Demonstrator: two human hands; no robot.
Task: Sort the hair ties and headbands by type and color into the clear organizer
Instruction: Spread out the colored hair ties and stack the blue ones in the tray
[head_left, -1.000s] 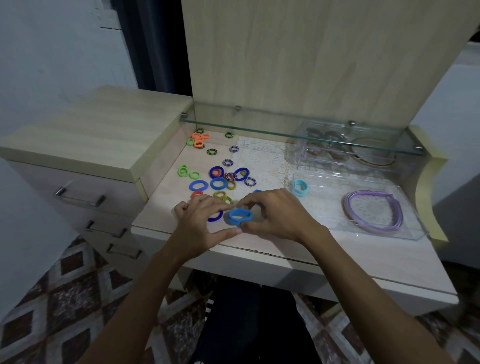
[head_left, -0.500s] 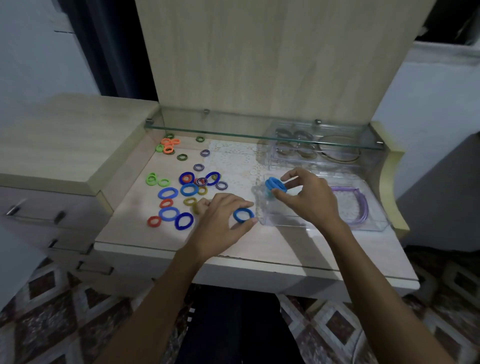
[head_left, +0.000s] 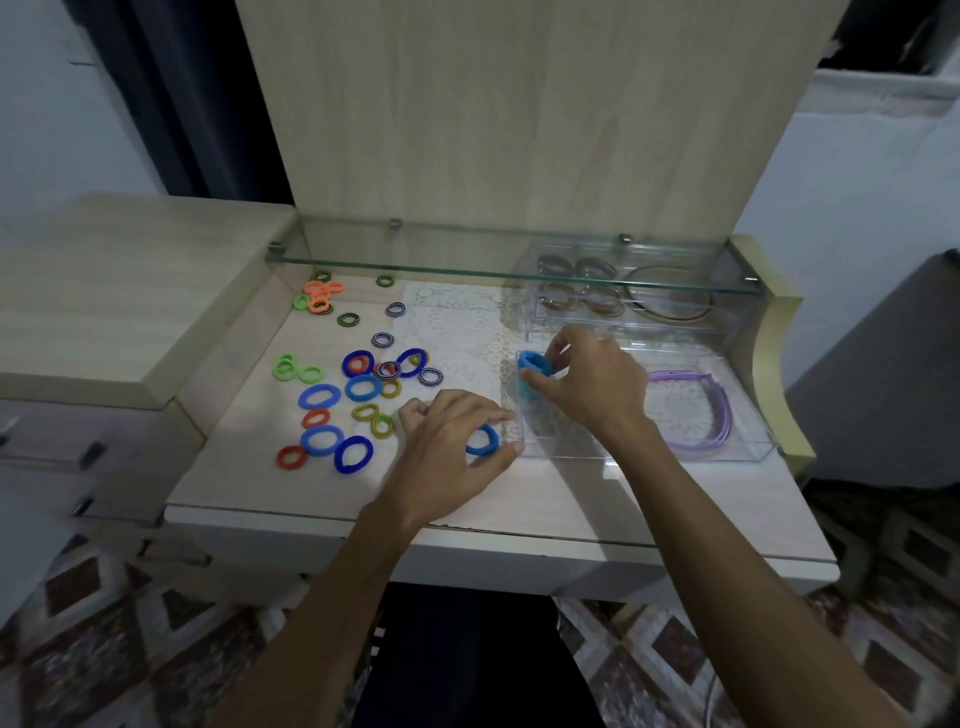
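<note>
on the right side of a pale wooden vanity top (head_left: 519, 509), a clear organizer (head_left: 737, 452) with low see-through walls sits with a lilac headband (head_left: 719, 415) lying flat in its right part and a light blue hair tie (head_left: 530, 391) in its left end. behind it, under a glass shelf (head_left: 467, 265), a second clear tray (head_left: 535, 317) holds what look like several dull rings and one large thin hoop, though the glass blurs them. no label or writing can be read anywhere. the right hand (head_left: 592, 384) is over the organizer's left end, thumb and fingers pinching a bright blue fabric hair tie (head_left: 537, 361) just above the light blue one. the left hand (head_left: 447, 447) rests on the top just left of the organizer, fingers curled around another blue hair tie (head_left: 484, 441) that touches the surface. to the left lie the loose hair ties (head_left: 358, 387): soft fuzzy loops in dark blue, mid blue, orange-red, lime green and olive yellow, plus smaller striped ones in purple and in green and black, with an orange and green cluster (head_left: 318, 299) near the back left corner.
</note>
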